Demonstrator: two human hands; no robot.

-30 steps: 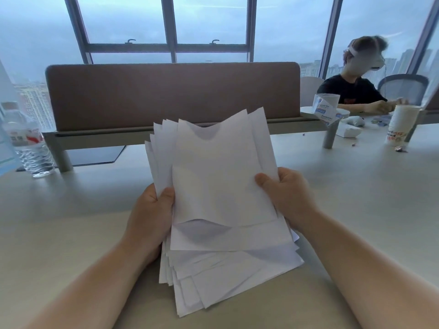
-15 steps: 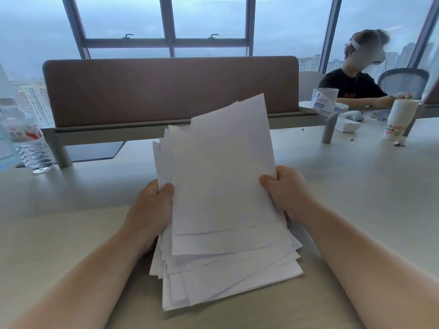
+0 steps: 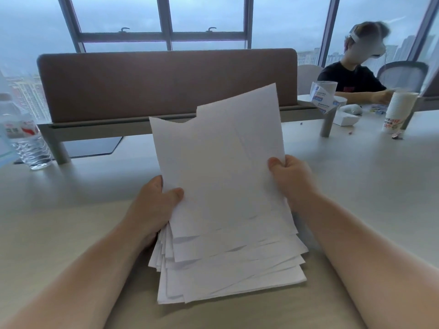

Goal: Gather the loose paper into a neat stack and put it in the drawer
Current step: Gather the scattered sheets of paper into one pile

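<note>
**Paper gathered but not yet squared**

Here, the broad pale desk (image 3: 356, 198) fills the view, and everything else is placed against it. Along its far edge stands a brown divider panel (image 3: 166, 84). At the desk's far left sits a clear water bottle (image 3: 26, 141), capped, with water showing in its lower part. At the far right stands a stack of paper cups (image 3: 398, 112); what the top one holds cannot be seen. Just beyond the divider's right end a person in a black top sits at the next desk.

Over the desk's near middle, the pile of paper (image 3: 225, 186) is held tilted up, its lower edges close to or resting on the surface; I cannot tell which. The left hand (image 3: 154, 207) is closed on the pile's left edge, thumb on the front sheet. The right hand (image 3: 289, 179) is closed on the right edge, thumb on top.

The sheets are fanned and staggered at the bottom, so the squaring is likely unfinished. To do it well, loosen both grips slightly, stand the pile upright, and tap its lower edge on the desk until the sheets drop level, then tap one side edge too. No drawer is in view.
</note>
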